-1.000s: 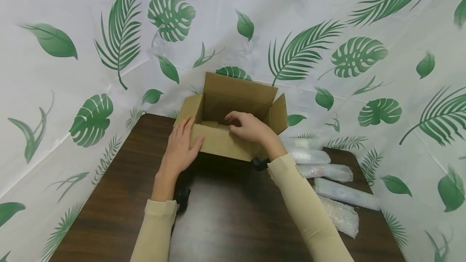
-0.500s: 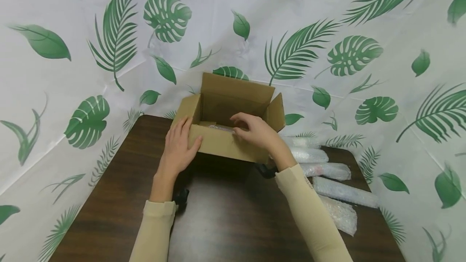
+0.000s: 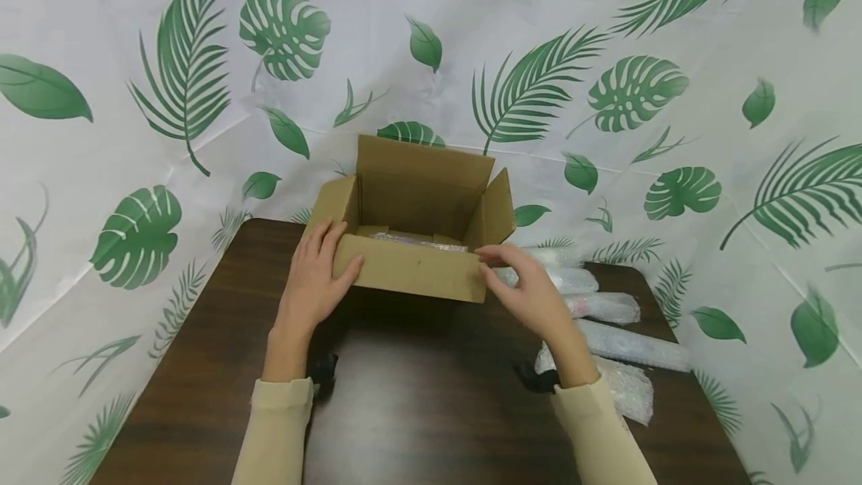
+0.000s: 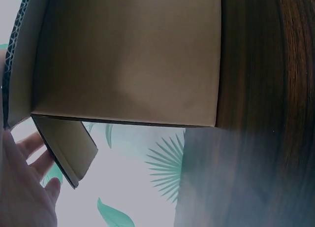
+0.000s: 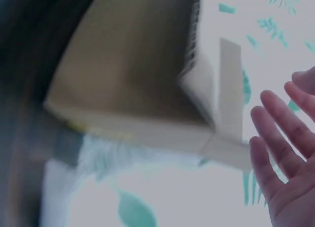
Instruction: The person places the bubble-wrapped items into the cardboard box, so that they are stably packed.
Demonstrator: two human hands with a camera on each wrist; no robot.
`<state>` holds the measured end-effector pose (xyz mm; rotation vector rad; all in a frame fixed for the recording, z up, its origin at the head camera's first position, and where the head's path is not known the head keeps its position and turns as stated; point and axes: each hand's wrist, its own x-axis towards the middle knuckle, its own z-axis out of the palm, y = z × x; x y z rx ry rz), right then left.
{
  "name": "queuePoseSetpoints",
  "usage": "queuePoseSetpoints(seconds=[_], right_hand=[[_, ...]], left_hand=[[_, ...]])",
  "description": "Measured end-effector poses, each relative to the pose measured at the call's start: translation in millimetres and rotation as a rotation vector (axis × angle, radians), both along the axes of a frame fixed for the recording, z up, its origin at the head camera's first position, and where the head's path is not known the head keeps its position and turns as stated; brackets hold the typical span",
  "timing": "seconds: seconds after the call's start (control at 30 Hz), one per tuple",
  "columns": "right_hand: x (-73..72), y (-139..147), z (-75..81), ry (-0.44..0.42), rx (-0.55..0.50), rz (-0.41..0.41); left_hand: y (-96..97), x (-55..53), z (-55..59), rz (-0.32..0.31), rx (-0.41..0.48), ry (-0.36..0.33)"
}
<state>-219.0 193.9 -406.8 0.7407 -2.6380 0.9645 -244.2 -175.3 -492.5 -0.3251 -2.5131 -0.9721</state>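
An open cardboard box [image 3: 411, 268] stands at the back of the dark table, its flaps spread. Clear bubble-wrapped material [image 3: 420, 242] shows inside, just behind the front flap. My left hand [image 3: 310, 279] rests at the front left corner, fingers over the side flap and thumb against the front flap. In the left wrist view, the fingers [image 4: 33, 150] lie fairly straight beside a small flap [image 4: 69, 148]. At the front flap's right corner is my right hand [image 3: 528, 294], fingertips right at the edge. Its fingers are spread loosely in the right wrist view, holding nothing.
Several bubble-wrapped packages [image 3: 633, 345] lie in a row along the right side of the table [image 3: 404, 410]. Behind the table hangs a white sheet [image 3: 377, 43] printed with green leaves.
My right hand has come out of the box and moved right to the front flap's corner. The bubble wrap inside shows more fully. My left hand has kept its place on the box.
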Motion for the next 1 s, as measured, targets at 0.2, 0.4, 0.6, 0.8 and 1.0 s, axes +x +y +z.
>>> queuePoseSetpoints(seconds=[0.2,0.4,0.6,0.8,1.0], right_hand=[[35.7,54.9,-32.2,-0.056,0.039,-0.144],[67.0,109.8,-71.8,-0.135,0.14,-0.257],[84.6,155.3,-93.2,-0.184,0.341,-0.342],[92.7,175.8,-105.1,-0.276,0.485,-0.406],[98.9,184.3,-112.8,-0.32,0.506,-0.421]], left_hand=[[-0.8,-6.5,-0.8,-0.032,-0.014,0.097],[-3.3,-14.1,-2.4,-0.053,-0.036,0.093],[-2.8,-17.4,-5.1,-0.074,-0.037,0.06],[-1.5,-18.3,-8.3,-0.084,-0.048,0.068],[-2.9,-18.7,-10.8,-0.077,-0.047,0.08]])
